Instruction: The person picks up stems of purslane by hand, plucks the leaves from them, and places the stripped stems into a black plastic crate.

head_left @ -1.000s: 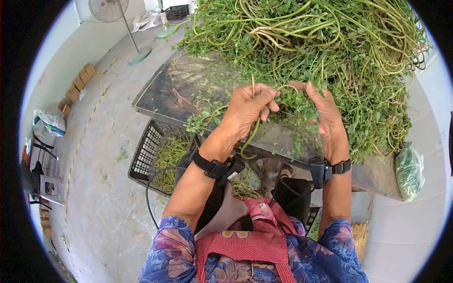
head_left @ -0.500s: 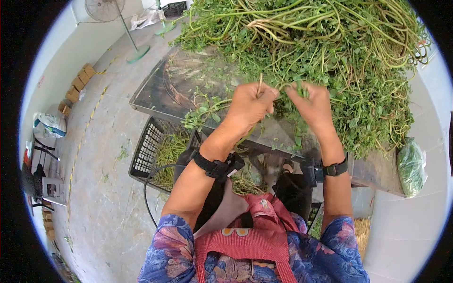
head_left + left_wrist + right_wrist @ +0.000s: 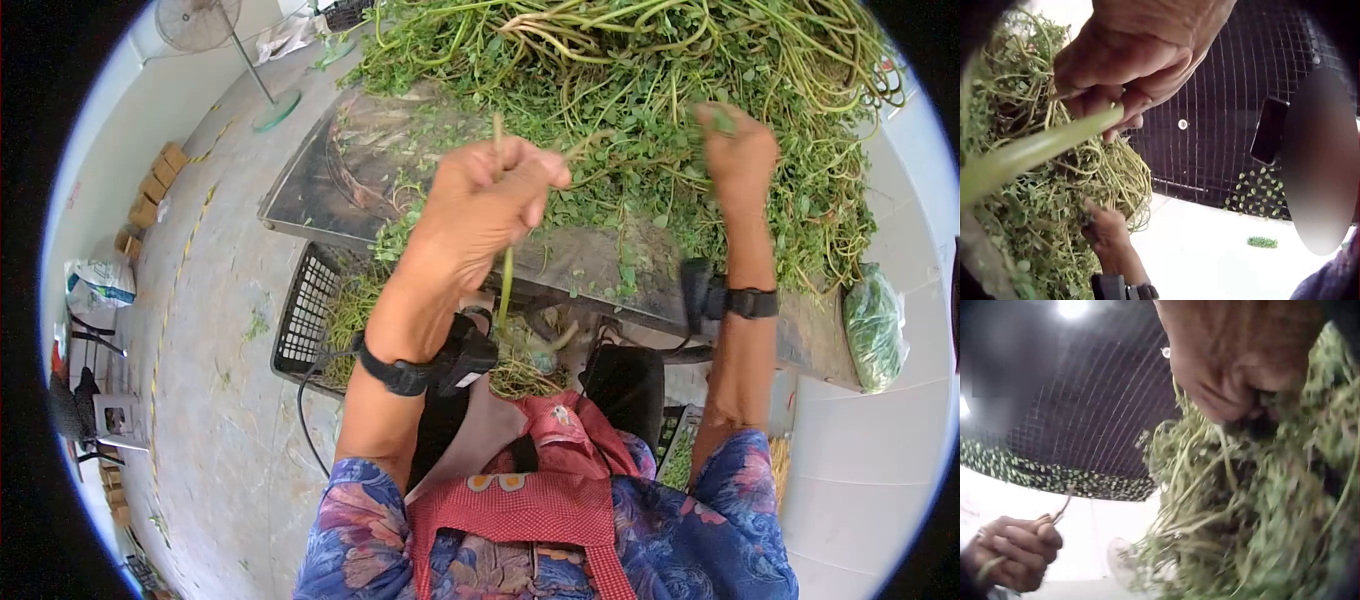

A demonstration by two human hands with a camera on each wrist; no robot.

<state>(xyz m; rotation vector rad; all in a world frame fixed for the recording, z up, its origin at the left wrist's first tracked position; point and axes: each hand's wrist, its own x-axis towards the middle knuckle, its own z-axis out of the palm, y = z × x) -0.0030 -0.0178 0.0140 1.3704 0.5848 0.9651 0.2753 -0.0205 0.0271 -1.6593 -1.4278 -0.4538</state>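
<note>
In the head view, the left hand (image 3: 495,205) had its grip closed round a stem (image 3: 506,285), which poked up above the fist and hung down below it, in front of the desk (image 3: 310,185). The right hand (image 3: 742,165) was well apart from it, over the large pile of greens (image 3: 620,105) on the desk. A black crate (image 3: 310,310) holding cut stems sat beside the person's left arm, and a plastic bag (image 3: 873,345) of greens lay at the desk's right end.

The left wrist view showed the thick stem running out from the curled fingers, with the right hand against the greens beyond.

In the right wrist view, the right hand's fingers were bent against the pile; with the blur, I could not tell whether that grip held anything.
</note>
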